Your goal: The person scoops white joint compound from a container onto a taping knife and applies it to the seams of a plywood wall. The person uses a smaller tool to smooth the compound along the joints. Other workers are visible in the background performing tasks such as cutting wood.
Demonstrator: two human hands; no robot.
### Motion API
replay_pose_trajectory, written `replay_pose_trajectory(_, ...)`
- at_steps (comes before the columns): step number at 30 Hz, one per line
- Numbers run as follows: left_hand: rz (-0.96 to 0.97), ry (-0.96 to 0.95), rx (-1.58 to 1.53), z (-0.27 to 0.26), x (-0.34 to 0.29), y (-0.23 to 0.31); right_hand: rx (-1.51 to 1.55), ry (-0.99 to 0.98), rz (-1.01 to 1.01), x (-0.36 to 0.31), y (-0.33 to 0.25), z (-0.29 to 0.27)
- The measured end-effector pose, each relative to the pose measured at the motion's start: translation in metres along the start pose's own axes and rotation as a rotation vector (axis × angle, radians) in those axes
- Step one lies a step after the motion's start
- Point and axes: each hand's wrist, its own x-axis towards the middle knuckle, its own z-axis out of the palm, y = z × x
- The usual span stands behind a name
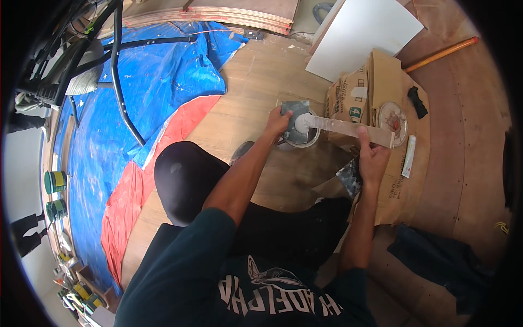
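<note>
My left hand [278, 122] is closed on the edge of a small dark grey square sheet [297, 107], held over a round whitish tub [313, 139]. A lump of white paste [306, 123] lies on the sheet. My right hand [372, 159] grips a long, flat, pale stick [340, 127] by its right end, thumb on top. The stick's left end is coated in paste and reaches onto the sheet. Most of the tub's inside is hidden under the sheet.
Flattened cardboard [389, 191] at the right bears a smeared round lid [400, 120], a white tube [409, 157] and a black object [418, 102]. A blue tarp [163, 71] covers the left floor, with a black metal frame [116, 71] on it. A white panel [362, 35] leans behind.
</note>
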Motion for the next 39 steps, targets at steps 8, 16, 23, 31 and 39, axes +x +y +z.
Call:
replay_pose_trajectory(8, -0.068, -0.074, -0.183, 0.006, 0.002, 0.004, -0.217, 0.014, -0.061, -0.007, 0.019, 0.025)
replay_pose_trajectory(16, -0.202, -0.192, -0.261, 0.022, 0.010, 0.101, -0.416, -0.174, -0.019, -0.016, 0.068, 0.057)
replay_pose_trajectory(23, -0.197, -0.413, -0.014, 0.043, 0.021, 0.181, 0.323, 0.182, 0.449, -0.070, 0.083, 0.028)
replay_pose_trajectory(31, -0.283, -0.387, 0.173, 0.048, 0.018, 0.226, 1.113, 0.135, 1.525, -0.199, 0.178, 0.057)
replay_pose_trajectory(39, -0.336, -0.395, 0.211, 0.049, 0.028, 0.227, 0.816, -0.108, 1.017, -0.094, 0.103, 0.030)
